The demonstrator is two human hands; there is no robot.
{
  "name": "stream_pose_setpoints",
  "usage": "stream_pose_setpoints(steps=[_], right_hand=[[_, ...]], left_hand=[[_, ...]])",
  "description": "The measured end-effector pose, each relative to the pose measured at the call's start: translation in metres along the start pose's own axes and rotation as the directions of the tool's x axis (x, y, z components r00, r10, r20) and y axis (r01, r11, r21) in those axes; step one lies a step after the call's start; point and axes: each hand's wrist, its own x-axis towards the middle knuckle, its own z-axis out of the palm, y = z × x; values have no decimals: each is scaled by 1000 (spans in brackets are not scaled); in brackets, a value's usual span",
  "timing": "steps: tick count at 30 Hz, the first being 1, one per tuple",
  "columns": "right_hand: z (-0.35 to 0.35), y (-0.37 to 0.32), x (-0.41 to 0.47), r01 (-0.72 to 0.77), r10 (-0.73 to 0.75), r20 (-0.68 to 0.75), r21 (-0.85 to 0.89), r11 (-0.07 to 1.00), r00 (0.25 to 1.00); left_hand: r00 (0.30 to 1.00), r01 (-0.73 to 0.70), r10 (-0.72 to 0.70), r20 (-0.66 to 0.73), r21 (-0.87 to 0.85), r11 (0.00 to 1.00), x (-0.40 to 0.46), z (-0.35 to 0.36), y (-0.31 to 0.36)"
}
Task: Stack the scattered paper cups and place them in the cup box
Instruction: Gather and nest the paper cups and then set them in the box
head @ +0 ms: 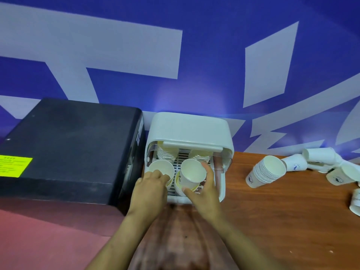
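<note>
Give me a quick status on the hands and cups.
Left hand grips white paper cup stack in white plastic cup box. Right hand holds tilted cup. Loose cups remain on wooden table.

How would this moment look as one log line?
left hand: holds front-left cup stack | right hand: grips tilted cup | cup box: open | loose cups: on table

There is only one view, and it comes from the camera on my head. It looks forward and down, so my two forearms enter from the bottom edge. The lens is wide and bends the blue wall (214, 55) at the top. The view is near: the cup box (190, 131) stands in the middle, close in front of me. The wooden tabletop (282, 221) fills the lower right, the black machine (70, 149) the left side.
</note>
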Motion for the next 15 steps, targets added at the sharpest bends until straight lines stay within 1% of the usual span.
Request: stream_pose_setpoints(steps=[3, 6, 10, 12, 15], right_hand=[[1, 5, -3, -25, 24, 67, 19, 1000, 997], [-2, 10, -7, -60, 65, 138, -35, 998, 988], [-7, 10, -7, -85, 97, 163, -74, 994, 982], [-13, 4, -7, -81, 102, 205, -108, 991, 973], [-24, -2, -7, -90, 118, 192, -147, 985, 974]], left_hand=[[996, 27, -29, 82, 20, 999, -2, 3, 2], [996, 47, -47, 73, 2, 999, -2, 4, 0], [994, 44, -42, 100, -23, 999, -1, 3, -4], [996, 30, -27, 90, -41, 999, -3, 0, -4], [1000, 12, -10, 16, -120, 993, -8, -8, -1]])
